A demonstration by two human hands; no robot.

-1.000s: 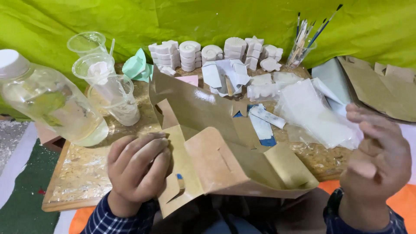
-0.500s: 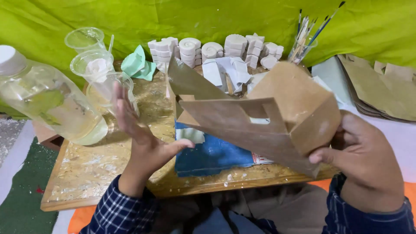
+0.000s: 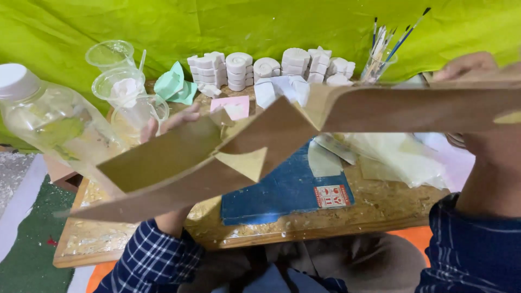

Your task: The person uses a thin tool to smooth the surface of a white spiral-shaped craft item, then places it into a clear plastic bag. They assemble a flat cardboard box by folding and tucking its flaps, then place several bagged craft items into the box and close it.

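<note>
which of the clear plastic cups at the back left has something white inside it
The middle clear cup, between the empty cup behind it and the nearer cup by the left hand. It alone holds a crumpled white lump.
</note>
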